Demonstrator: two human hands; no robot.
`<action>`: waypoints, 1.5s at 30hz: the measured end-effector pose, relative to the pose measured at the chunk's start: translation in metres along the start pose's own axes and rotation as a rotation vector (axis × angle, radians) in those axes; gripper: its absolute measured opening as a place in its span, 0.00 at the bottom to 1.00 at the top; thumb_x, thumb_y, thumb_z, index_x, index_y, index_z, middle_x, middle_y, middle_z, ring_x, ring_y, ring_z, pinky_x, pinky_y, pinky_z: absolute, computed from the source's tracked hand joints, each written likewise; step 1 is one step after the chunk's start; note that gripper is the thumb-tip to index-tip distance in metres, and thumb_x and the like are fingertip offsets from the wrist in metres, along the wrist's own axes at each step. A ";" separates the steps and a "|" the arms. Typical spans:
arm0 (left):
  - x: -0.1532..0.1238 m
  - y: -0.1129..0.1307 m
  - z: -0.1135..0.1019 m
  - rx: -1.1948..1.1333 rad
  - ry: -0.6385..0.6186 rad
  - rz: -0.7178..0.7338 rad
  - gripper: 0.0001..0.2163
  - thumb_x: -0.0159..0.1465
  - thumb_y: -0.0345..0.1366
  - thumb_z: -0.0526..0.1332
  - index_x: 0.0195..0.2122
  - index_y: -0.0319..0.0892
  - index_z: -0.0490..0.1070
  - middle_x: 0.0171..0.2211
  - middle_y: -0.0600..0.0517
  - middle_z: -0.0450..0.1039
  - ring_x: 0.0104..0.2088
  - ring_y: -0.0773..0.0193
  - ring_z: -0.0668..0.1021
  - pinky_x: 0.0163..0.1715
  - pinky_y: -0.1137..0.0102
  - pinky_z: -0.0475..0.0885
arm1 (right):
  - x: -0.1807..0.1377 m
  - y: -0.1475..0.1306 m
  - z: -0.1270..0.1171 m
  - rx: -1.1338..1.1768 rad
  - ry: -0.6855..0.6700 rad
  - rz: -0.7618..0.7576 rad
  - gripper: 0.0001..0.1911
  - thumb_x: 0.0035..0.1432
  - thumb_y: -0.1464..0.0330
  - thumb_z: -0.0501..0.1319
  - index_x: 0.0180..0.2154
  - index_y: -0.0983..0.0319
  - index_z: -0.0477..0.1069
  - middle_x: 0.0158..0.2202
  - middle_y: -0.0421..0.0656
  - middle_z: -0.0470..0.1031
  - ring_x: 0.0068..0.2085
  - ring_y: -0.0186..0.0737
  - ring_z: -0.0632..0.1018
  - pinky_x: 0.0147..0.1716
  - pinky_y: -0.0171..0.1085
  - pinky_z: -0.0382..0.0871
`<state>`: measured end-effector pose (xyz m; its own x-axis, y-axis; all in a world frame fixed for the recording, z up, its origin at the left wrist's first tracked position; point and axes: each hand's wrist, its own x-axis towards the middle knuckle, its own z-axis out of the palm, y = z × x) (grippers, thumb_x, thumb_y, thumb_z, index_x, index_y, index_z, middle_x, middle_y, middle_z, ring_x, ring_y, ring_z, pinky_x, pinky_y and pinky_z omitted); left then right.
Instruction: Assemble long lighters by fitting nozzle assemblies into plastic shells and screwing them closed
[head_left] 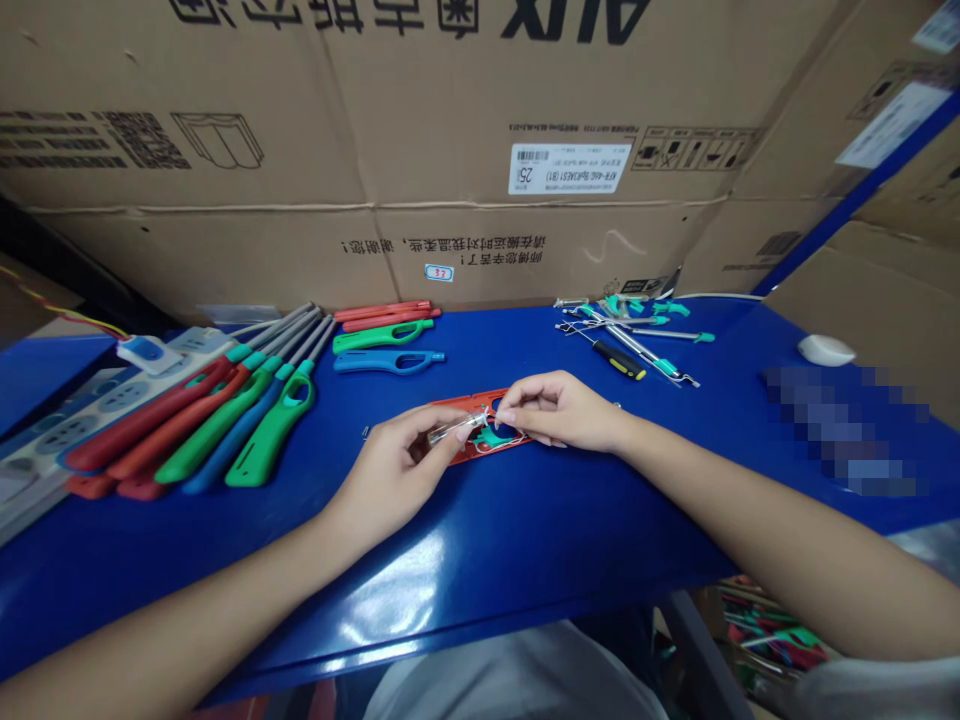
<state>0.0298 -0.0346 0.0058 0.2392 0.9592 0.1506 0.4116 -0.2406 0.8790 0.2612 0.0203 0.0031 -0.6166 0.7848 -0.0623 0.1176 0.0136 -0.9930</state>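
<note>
My left hand [409, 455] grips a small clear gas tank [456, 428] between thumb and fingers, its valve end pointing right. Close beside that end, my right hand [555, 408] is closed in a pinch; what its fingertips hold is too small to make out. Beneath both hands lies an orange lighter shell half [480, 456] on the blue table, partly hidden by them. A teal trigger piece [496, 437] and a thin pale wire show inside the shell, between my hands.
Assembled long-nosed lighters [259, 430] lie at left by a power strip [112, 400]. Behind are coloured shell halves [390, 362]. At back right sit metal tubes and teal parts [637, 345], a screwdriver [619, 360] and a white object [825, 349]. A cardboard wall [450, 170] closes the back.
</note>
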 end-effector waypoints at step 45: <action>0.000 -0.002 -0.001 0.077 0.010 0.074 0.11 0.66 0.42 0.64 0.44 0.45 0.83 0.43 0.49 0.85 0.36 0.59 0.83 0.32 0.70 0.74 | 0.000 -0.002 0.000 -0.017 0.008 -0.030 0.17 0.57 0.56 0.69 0.34 0.65 0.75 0.17 0.32 0.66 0.16 0.25 0.62 0.15 0.29 0.54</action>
<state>0.0282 -0.0338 0.0047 0.2631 0.9397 0.2184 0.4592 -0.3211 0.8283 0.2609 0.0201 0.0046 -0.6141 0.7886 -0.0316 0.1123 0.0477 -0.9925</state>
